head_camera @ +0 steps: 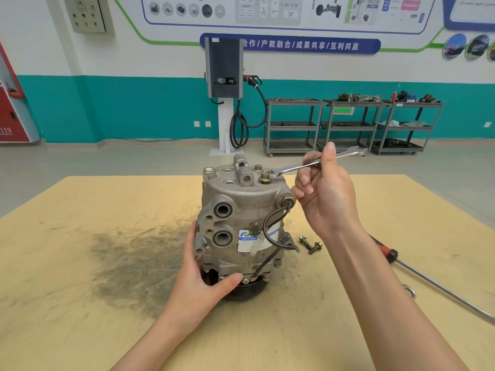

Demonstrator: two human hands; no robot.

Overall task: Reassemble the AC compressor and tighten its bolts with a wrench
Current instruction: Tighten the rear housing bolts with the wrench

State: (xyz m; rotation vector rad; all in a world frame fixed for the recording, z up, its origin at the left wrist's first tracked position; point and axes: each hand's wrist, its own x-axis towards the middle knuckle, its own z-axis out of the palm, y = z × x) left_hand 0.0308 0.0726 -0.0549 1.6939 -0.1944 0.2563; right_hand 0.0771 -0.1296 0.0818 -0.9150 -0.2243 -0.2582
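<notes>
On compressor [241,226], 2 bolts [262,174]; right hand [325,194] holds wrench [316,162].

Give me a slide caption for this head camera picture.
Right hand sets a wrench on a compressor bolt; left hand steadies it.

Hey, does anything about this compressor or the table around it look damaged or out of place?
Yes. The label on the compressor is torn, its black wire ends loose and frayed, and a dark grimy smear stains the table to its left. Two bolts lie loose on its right.
</notes>
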